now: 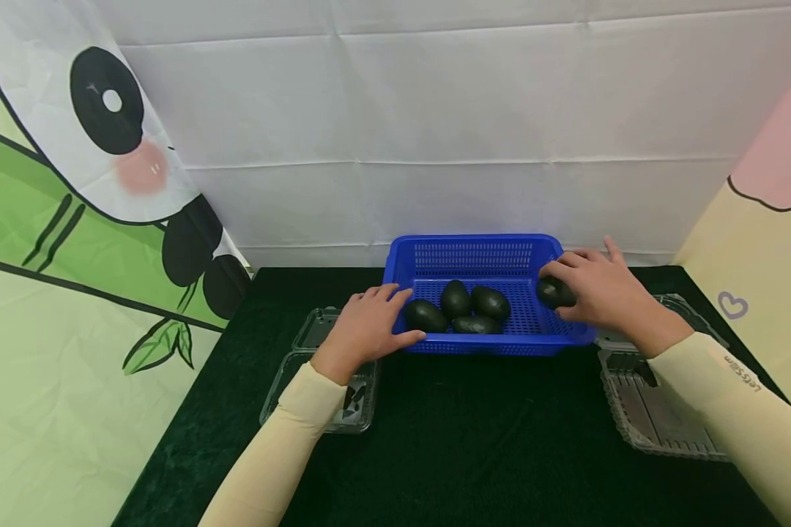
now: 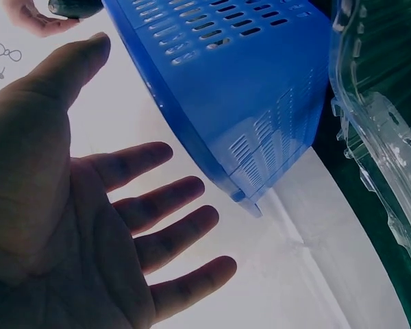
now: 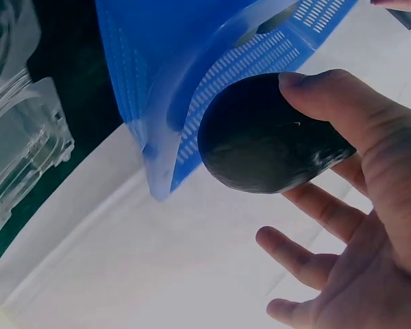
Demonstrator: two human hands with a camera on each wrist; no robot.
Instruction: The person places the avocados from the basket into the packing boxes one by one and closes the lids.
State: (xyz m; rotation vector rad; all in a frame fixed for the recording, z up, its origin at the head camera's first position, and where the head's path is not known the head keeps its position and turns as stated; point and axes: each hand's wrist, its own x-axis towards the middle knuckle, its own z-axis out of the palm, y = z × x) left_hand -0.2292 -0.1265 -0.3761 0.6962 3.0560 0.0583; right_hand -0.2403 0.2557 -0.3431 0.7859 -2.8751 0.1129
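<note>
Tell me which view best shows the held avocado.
Right wrist: the avocado is large and central. Head shows it small, partly covered by the right hand; left wrist crops it at the top edge.

Creased white sheeting (image 1: 448,110) hangs behind a dark green tabletop (image 1: 461,439), a cartoon print (image 1: 79,219) at left

Soft light; shadowed left fingers (image 2: 178,236)

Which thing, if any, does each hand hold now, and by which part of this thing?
The right hand holds a dark avocado by the end nearer its palm; the rounded far end is uncovered. The left hand holds nothing.
</note>
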